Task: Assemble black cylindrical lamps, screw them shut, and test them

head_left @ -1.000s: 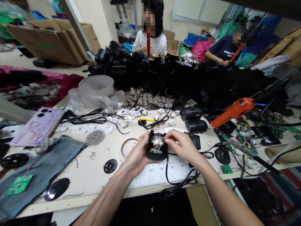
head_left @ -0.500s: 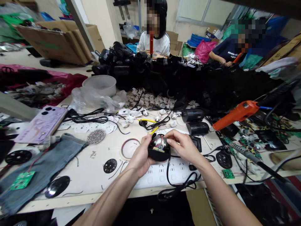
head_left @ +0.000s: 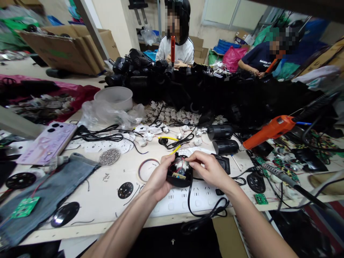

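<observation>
A black plastic housing rests in my left hand, whose thumb and fingers wrap round its left side. Its open top faces up and shows red wires, a white part with a motor-like body, and a small circuit board near the front. The fingers of my right hand are pinched together at the housing's right inner edge; what lies between them is hidden. From the housing, a black power cord hangs down over a white power strip. Behind my left fingers is a yellow tube.
An orange electric screwdriver hangs at the right near a soldering iron and green circuit boards. At left lie a phone, a denim piece and a pile of screws. Two people sit beyond a heap of black parts.
The housing has shifted slightly left and down and turned in my left hand, showing more of the circuit board. My right fingers have moved a little left with it.
</observation>
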A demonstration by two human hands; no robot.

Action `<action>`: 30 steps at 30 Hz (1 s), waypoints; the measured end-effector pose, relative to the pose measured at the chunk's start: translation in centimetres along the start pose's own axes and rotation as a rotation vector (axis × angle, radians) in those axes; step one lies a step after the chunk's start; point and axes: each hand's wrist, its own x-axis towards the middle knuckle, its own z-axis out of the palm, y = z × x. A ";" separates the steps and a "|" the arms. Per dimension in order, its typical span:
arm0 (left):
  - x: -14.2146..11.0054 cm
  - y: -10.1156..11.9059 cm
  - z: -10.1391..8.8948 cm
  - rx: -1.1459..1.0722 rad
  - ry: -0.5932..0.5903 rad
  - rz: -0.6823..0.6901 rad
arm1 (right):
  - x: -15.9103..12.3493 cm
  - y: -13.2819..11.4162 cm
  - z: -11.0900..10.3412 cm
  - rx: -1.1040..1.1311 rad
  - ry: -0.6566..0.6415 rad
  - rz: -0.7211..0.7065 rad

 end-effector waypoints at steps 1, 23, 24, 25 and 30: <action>0.1 0.1 0.0 0.008 -0.012 0.004 | 0.0 -0.1 0.0 -0.009 -0.003 -0.018; -0.3 -0.1 0.6 0.134 0.036 0.235 | -1.6 -1.2 -0.9 -0.153 0.064 -0.141; -0.3 -0.1 0.5 0.146 0.035 0.247 | -2.0 -1.4 -1.2 -0.166 0.097 -0.124; -0.3 -0.1 0.4 0.152 0.032 0.253 | -2.4 -1.6 -1.4 -0.177 0.132 -0.107; -0.4 -0.2 0.0 0.162 0.024 0.250 | -4.9 -1.8 -1.7 -0.193 0.211 -0.076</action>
